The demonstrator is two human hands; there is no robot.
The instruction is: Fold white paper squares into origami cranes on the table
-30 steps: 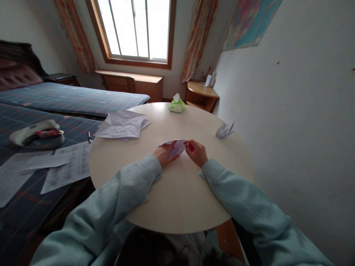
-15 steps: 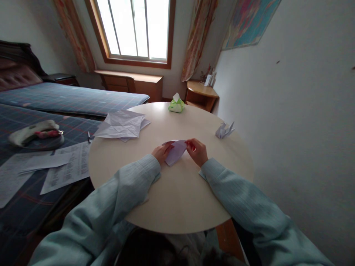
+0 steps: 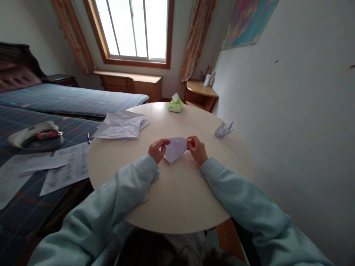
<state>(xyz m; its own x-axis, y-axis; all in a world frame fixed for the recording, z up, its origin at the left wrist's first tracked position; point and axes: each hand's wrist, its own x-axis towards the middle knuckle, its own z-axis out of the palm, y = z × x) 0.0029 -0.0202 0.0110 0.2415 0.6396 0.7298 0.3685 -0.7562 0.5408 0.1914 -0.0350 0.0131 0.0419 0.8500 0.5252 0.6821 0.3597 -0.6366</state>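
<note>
Indoors, 2 blue plaid mattresses (image 3: pixel 83 96) lie to the left of a round, cream-topped desk (image 3: pixel 180 199), while a bright, wood-framed window (image 3: pixel 133 33) stands beyond the desk's far side. A person's light blue-green sleeves (image 3: pixel 122 184) reach over the desk from its near edge. Creased white sheets (image 3: pixel 118 125), stacked unevenly, lie at the desk's far left. Printed pages (image 3: pixel 68 168) are spread on the nearer mattress, just beside the desk's left rim. Near the middle of the desk is a folded piece of paper (image 3: pixel 174 149), its lower corner pointing toward the desk's near edge; whether that corner touches the desktop cannot be told. The left hand (image 3: pixel 157 149) has thumb and finger closed in a pinch on the paper's upper left; the right hand (image 3: pixel 198 150), fingers curled, pinches its upper right. A folded paper bird (image 3: pixel 224 130) sits toward the desk's right rim. A green tissue pack (image 3: pixel 175 105), 1 white tissue poking out, stands at the desk's far edge. A pen (image 3: pixel 88 138) lies just left of the desk.
</note>
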